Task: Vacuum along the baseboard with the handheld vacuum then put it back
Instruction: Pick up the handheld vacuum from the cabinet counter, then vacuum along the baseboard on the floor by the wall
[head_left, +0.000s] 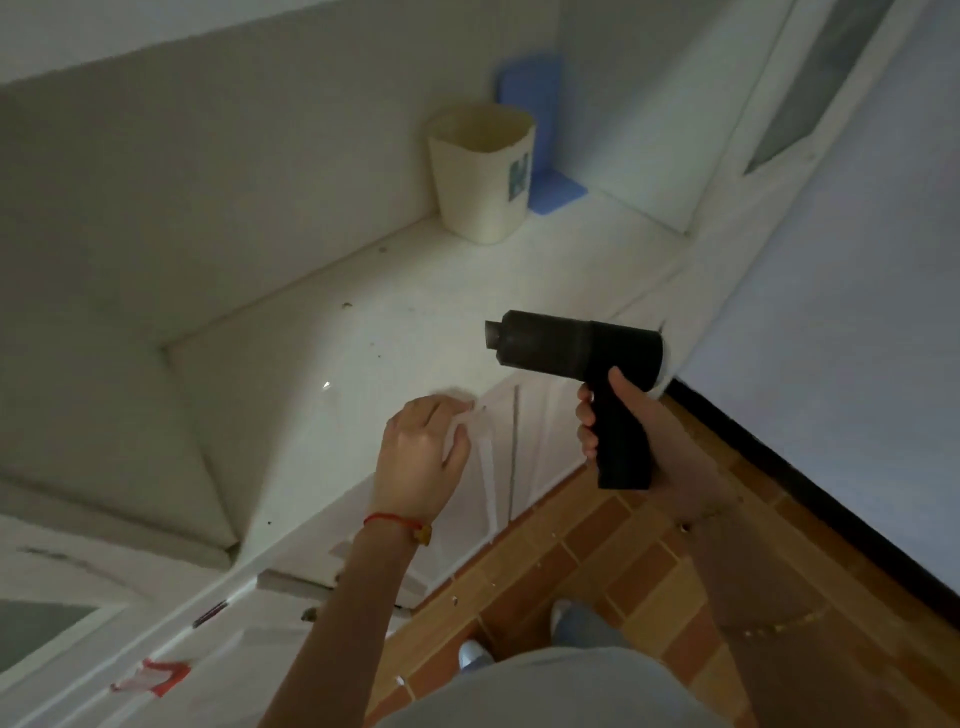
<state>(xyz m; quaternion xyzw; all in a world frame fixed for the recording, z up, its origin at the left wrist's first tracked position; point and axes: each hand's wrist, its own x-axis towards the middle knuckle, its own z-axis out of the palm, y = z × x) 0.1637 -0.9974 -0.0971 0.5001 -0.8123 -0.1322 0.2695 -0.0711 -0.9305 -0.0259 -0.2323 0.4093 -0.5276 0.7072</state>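
The handheld vacuum was held in mid-air at centre right, above the near edge of the white ledge, nozzle pointing left. The right hand was wrapped round its pistol grip, fingers curled over the front. The left hand rested on the white cabinet door below the ledge, fingers curled on a pale handle; whether it actually gripped could not be told.

Risks, as judged:
- Debris specks lay on the ledge, far from the black baseboard at right; cleaning there would miss the baseboard.
- The cream bin and blue panel stood at the far end; a long sweep could knock them.
- A one-handed hold could let the nozzle dip and scrape the ledge.
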